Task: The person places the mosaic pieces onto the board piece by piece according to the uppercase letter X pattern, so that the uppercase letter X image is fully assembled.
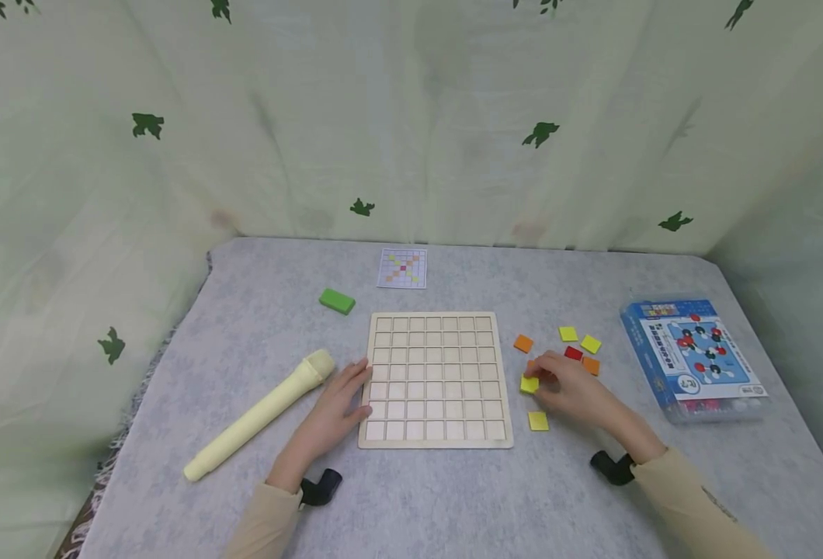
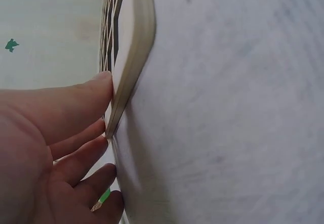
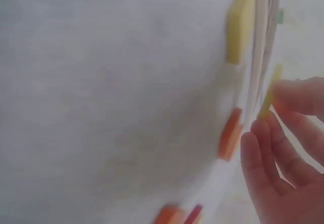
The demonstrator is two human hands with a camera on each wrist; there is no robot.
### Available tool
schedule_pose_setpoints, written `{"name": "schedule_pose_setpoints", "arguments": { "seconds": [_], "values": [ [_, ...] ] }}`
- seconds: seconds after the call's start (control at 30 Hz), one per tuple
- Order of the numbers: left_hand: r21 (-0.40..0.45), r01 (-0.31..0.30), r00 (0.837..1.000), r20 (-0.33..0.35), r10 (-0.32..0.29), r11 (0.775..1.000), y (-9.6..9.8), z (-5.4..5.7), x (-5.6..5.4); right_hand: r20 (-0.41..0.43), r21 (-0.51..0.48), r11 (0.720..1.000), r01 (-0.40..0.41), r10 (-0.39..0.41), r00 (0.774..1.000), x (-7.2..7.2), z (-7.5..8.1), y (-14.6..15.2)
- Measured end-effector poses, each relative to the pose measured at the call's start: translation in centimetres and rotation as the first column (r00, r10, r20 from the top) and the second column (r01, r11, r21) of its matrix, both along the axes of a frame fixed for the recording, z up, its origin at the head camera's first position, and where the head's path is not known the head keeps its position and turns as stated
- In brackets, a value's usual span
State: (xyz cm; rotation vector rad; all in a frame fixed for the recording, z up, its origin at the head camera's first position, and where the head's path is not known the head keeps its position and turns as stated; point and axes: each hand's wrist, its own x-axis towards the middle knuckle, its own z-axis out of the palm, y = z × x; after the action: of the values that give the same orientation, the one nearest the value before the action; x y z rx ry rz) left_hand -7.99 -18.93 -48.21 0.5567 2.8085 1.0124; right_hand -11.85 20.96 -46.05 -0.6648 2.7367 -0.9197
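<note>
A pale wooden board (image 1: pixel 434 380) marked into a grid of squares lies in the middle of the table. At its left edge, my left hand (image 1: pixel 333 404) touches the rim with thumb and fingertips, the fingers fairly straight. To the right of the board my right hand (image 1: pixel 571 388) pinches a yellow square tile (image 1: pixel 529 385) between thumb and fingers. In the right wrist view this yellow tile (image 3: pixel 270 100) is seen edge-on. Around that hand lie another yellow tile (image 1: pixel 538 421), an orange tile (image 1: pixel 523 343), a red tile (image 1: pixel 574 353) and several more, one orange piece partly hidden.
Behind the board lies a small card (image 1: pixel 402 269) with a coloured X pattern on a grid. A green block (image 1: pixel 337 301) sits left of it. At the left is a long cream-coloured stick (image 1: pixel 258 419) with a thicker end; a blue box (image 1: pixel 694 357) stands at the right.
</note>
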Motion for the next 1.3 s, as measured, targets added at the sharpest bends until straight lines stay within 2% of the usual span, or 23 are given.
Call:
{"name": "schedule_pose_setpoints", "arguments": {
  "seconds": [0.23, 0.47, 0.57, 0.7, 0.93, 1.17, 1.3],
  "values": [
    [0.019, 0.015, 0.999, -0.044, -0.014, 1.000, 0.1, -0.1, 0.2, -0.036, -0.079, 0.993, -0.089, 0.086, 0.996, -2.7, 1.1, -3.2],
    [0.004, 0.026, 0.999, -0.036, -0.026, 1.000, -0.1, -0.2, 0.3, 0.001, -0.118, 0.976, -0.184, 0.185, 0.983, -6.1, 1.9, -9.1],
    [-0.001, 0.027, 0.999, -0.031, -0.027, 1.000, -0.2, -0.2, 0.3, 0.011, -0.117, 0.968, -0.220, 0.223, 0.975, -7.5, 1.7, -11.7],
    [-0.009, 0.023, 1.000, -0.020, -0.024, 1.000, -0.2, -0.2, 0.3, -0.008, -0.058, 0.965, -0.258, 0.258, 0.966, -8.8, 1.2, -14.9],
    [-0.013, 0.029, 1.000, -0.003, -0.029, 1.000, -0.2, -0.1, 0.3, 0.004, 0.036, 0.965, -0.259, 0.259, 0.966, -9.5, 0.3, -18.4],
    [-0.003, 0.034, 0.999, 0.001, -0.034, 0.999, -0.2, -0.1, 0.3, -0.049, 0.135, 0.961, -0.243, 0.251, 0.967, -9.3, 0.4, -19.7],
    [-0.003, 0.036, 0.999, -0.003, -0.036, 0.999, -0.2, -0.3, 0.3, -0.016, 0.101, 0.971, -0.215, 0.217, 0.976, -9.1, 0.6, -19.0]
  ]
}}
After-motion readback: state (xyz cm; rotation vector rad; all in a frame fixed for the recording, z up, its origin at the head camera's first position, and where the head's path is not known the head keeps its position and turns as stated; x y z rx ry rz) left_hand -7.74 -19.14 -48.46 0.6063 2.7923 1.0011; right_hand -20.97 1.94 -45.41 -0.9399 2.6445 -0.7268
